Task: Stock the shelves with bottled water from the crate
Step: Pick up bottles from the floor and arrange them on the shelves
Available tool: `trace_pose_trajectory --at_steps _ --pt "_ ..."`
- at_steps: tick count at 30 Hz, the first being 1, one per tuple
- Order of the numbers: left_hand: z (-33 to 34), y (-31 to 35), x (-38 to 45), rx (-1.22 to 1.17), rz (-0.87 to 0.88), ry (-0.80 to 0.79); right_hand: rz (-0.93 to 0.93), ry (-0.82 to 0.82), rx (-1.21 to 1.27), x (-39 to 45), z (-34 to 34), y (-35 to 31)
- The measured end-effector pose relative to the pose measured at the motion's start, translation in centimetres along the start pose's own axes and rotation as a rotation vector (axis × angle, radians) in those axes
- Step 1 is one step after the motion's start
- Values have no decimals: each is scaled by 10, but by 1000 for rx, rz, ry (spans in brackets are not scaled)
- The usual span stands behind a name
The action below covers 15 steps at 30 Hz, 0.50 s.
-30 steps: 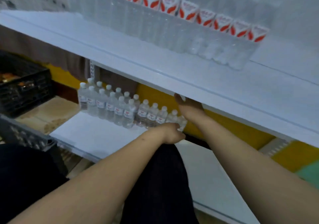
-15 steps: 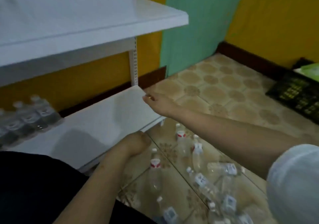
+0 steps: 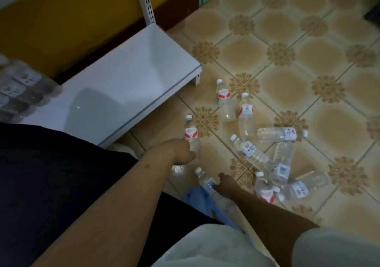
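Several small clear water bottles [image 3: 246, 112] with white caps and red-and-white labels lie scattered or stand on the tiled floor to the right of the low white shelf [image 3: 133, 71]. My left hand [image 3: 183, 152] grips the lower part of an upright bottle [image 3: 191, 131] near the shelf's front corner. My right hand [image 3: 224, 182] curls round a bottle lying on its side [image 3: 205, 181], whose body runs under my forearm. A row of stocked bottles [image 3: 18, 89] shows blurred at the shelf's left end. No crate is in view.
A perforated white shelf upright [image 3: 147, 1] rises at the shelf's back corner against the yellow wall. Something blue [image 3: 195, 196] lies under my right forearm. My dark-clothed knee [image 3: 51, 174] fills the lower left. The patterned tile floor [image 3: 308, 50] stretches away to the right.
My view swung from the shelves down to the floor. Both hands left the shelf and dropped onto bottles lying on the tiles.
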<state>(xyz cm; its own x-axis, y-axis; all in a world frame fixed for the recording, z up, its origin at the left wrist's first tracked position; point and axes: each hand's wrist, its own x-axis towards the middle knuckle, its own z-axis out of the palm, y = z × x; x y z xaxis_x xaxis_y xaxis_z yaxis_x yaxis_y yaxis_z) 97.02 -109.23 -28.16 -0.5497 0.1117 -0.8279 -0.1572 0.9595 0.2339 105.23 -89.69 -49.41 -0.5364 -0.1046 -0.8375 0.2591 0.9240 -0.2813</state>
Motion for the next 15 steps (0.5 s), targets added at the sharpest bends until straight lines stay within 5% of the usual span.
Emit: trace_pose_trajectory --at_steps 15 --pt "-3 3 32 -44 -38 -66 27 6 176 50 25 -17"
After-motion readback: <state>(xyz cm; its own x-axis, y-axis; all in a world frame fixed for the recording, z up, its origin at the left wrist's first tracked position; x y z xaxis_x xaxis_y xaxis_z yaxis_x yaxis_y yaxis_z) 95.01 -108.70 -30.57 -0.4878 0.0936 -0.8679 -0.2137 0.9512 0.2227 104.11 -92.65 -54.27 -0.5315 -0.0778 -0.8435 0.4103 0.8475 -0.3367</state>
